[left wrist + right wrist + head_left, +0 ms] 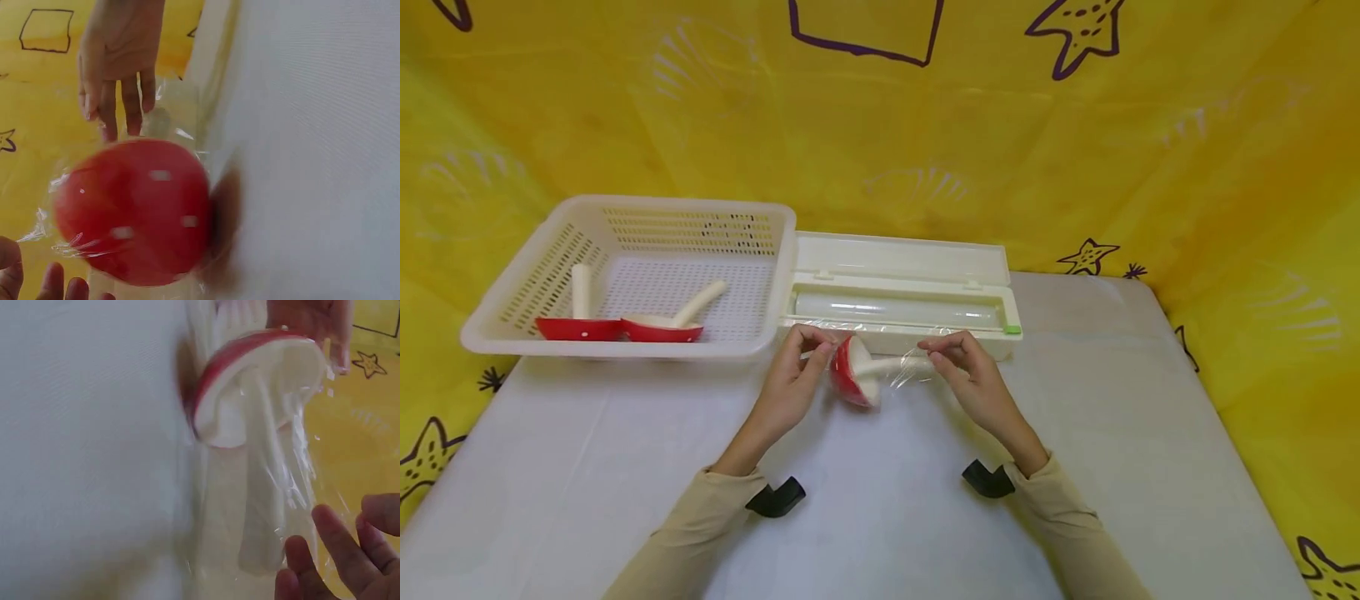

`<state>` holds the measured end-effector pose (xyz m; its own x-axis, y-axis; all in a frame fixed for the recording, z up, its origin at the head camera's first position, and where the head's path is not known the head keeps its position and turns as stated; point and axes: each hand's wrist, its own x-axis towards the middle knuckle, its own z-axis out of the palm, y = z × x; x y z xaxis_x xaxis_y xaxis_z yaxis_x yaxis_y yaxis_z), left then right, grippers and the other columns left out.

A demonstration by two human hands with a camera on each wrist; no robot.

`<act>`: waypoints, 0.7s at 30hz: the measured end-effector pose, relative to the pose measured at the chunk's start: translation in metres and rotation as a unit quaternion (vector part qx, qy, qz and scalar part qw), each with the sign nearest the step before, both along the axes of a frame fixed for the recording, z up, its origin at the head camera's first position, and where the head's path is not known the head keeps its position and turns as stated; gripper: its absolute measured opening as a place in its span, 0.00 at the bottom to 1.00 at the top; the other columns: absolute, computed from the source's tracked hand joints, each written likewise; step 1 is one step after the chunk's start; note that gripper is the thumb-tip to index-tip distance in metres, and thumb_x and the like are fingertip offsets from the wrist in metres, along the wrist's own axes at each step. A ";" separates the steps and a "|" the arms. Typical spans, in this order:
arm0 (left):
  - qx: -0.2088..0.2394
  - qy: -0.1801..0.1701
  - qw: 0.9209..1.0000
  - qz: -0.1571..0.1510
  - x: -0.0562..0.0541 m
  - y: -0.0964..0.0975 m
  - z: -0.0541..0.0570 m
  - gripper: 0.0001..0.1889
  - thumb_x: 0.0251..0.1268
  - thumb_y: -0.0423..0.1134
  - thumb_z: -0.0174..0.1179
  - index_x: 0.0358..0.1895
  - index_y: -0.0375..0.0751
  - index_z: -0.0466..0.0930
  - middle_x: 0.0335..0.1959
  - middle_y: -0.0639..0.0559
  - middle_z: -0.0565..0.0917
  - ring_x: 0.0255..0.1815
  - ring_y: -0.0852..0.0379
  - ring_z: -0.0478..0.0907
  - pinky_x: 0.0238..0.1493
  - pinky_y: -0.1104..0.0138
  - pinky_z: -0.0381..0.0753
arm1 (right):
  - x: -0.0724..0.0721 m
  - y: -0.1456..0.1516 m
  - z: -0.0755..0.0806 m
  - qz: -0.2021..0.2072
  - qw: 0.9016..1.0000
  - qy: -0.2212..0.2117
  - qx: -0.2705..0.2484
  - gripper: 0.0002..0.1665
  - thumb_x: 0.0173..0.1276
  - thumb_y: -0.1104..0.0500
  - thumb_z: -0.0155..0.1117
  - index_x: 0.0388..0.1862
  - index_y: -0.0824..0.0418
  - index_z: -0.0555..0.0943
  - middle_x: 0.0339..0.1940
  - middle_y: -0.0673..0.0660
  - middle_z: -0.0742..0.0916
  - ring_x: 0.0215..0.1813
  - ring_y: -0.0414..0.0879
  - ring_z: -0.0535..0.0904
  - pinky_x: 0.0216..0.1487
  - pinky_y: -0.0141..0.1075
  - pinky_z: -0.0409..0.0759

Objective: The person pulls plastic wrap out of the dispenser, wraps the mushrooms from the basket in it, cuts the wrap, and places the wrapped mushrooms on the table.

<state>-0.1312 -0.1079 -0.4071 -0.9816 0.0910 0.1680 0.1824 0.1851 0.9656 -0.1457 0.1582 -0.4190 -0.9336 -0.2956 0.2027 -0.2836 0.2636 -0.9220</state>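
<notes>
A mushroom-shaped ornament (851, 372) with a white-dotted red cap and a cream stem lies sideways, wrapped loosely in clear cling film (294, 469). In the head view my left hand (792, 375) pinches the film beside the cap. Past the stem's end, my right hand (972, 379) pinches the film between thumb and fingers. The red cap (137, 212) fills much of the left wrist view. Through the film, the right wrist view shows the cap's hollow cream underside and the stem (262, 487). The film's edges are hard to make out.
A cream perforated basket (625, 348) at the left holds two more red mushrooms (580, 330), stems up. Right behind my hands stands a cling film dispenser (901, 271), lid raised, roll inside. Yellow patterned cloth (880, 125) hangs behind the white table (880, 533).
</notes>
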 end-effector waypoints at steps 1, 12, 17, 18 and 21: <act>-0.013 -0.003 1.000 -0.006 -0.001 0.000 -0.002 0.06 0.76 0.31 0.48 0.49 0.30 0.69 0.53 0.37 0.77 0.57 0.50 0.74 0.51 0.74 0.74 | 0.000 -0.001 -0.002 0.003 0.999 0.012 0.031 0.11 0.76 0.61 0.57 0.52 0.65 0.74 0.58 0.61 0.85 0.60 0.53 0.81 0.60 0.38 0.79; -0.106 0.006 0.993 0.045 -0.006 0.002 -0.022 0.05 0.71 0.31 0.57 0.46 0.35 0.78 0.40 0.42 0.78 0.40 0.52 0.77 0.39 0.73 0.77 | -0.002 0.000 -0.022 0.064 0.963 0.136 0.223 0.23 0.65 0.65 0.68 0.58 0.66 0.77 0.57 0.60 0.83 0.63 0.57 0.74 0.66 0.52 0.69; -0.023 -0.021 0.998 0.048 -0.009 -0.001 -0.022 0.06 0.76 0.32 0.50 0.49 0.32 0.71 0.22 0.46 0.79 0.22 0.60 0.74 0.27 0.72 0.76 | -0.002 -0.001 -0.021 0.064 0.953 0.157 0.251 0.26 0.59 0.66 0.73 0.57 0.66 0.78 0.54 0.59 0.84 0.59 0.56 0.74 0.63 0.50 0.69; 0.007 -0.036 0.999 0.040 -0.010 -0.001 -0.022 0.07 0.77 0.32 0.48 0.50 0.31 0.68 0.21 0.46 0.80 0.21 0.61 0.76 0.27 0.72 0.79 | -0.002 -0.001 -0.021 0.064 0.951 0.161 0.256 0.26 0.58 0.66 0.73 0.56 0.65 0.78 0.53 0.59 0.85 0.58 0.55 0.74 0.62 0.49 0.70; 0.075 -0.073 0.994 0.031 -0.010 -0.001 -0.021 0.07 0.79 0.32 0.44 0.51 0.31 0.65 0.28 0.44 0.86 0.25 0.62 0.81 0.34 0.69 0.84 | -0.002 -0.002 -0.021 0.061 0.945 0.173 0.272 0.25 0.56 0.68 0.74 0.54 0.65 0.79 0.51 0.57 0.86 0.56 0.54 0.75 0.59 0.47 0.70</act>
<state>-0.1412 -0.1087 -0.4276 -0.9994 0.0153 0.0308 0.0315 0.0443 0.9985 -0.1476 0.1561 -0.4402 -0.7922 -0.5444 0.2759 -0.6012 0.6184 -0.5060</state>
